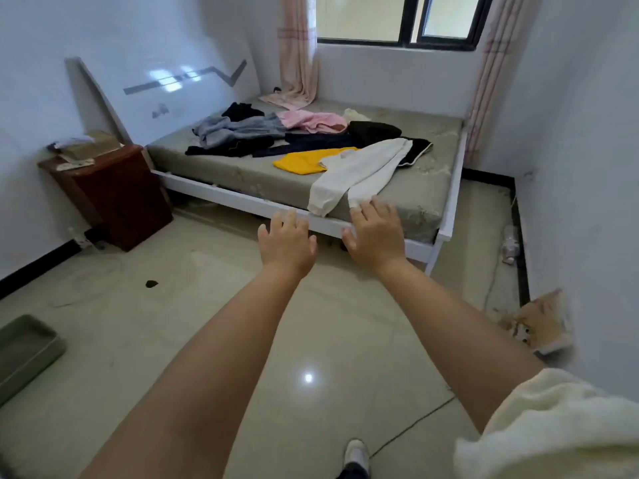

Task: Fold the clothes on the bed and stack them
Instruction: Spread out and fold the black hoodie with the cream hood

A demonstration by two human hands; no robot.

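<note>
Unfolded clothes lie scattered on the bed point(256, 174) with its grey-green mattress. White trousers point(359, 172) hang over the near edge, beside a yellow garment point(307, 160). Further back lie dark garments point(242, 146), a grey piece point(235, 127), a pink piece point(311, 121) and a black piece point(373, 131). Both my arms reach out toward the bed. My left hand point(287, 242) is open, fingers spread, in front of the white bed frame. My right hand point(375, 233) is open too, its fingertips close to the trouser cuffs; contact cannot be told.
A dark wooden nightstand point(110, 195) with papers stands left of the bed. A grey-green tray point(24, 350) lies on the tiled floor at the left. A cardboard scrap point(539, 326) and a bottle point(510, 243) sit by the right wall. Pink curtains point(297, 50) frame the window.
</note>
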